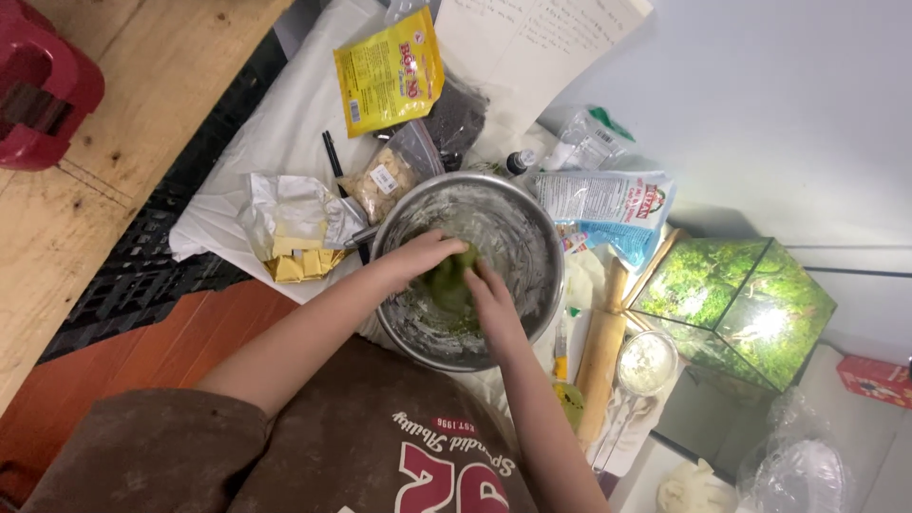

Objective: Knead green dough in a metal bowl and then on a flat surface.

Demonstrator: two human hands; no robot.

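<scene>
I have a lump of green dough (448,285) sitting low in the middle of a steel mixing bowl (532,237), and both of my hands are on it. My left hand (423,255) is curled over the top and left side of the lump, fingers closed down onto it; my right hand (492,299) presses in from the near right side, its fingers folded against the dough as well. So both are clamped on the same piece, close together and nearly touching each other. The bowl's inner wall is smeared with pale flour and bits of green, which I read as kneading well under way, with the dough gathered into one mass but the residue not yet picked up. My judgement is that the next press calls for steady downward force while keeping the bowl from sliding on the white cloth (285,133) beneath it. Just left of the bowl lies an opened foil wrapper with yellow butter cubes (302,258), and behind it a clear bag of pale flakes (385,179) and a yellow packet (389,71). To the right are a wooden rolling pin (600,361), a small cup of white flour (647,363), and a green leaf-patterned box (736,309).
</scene>
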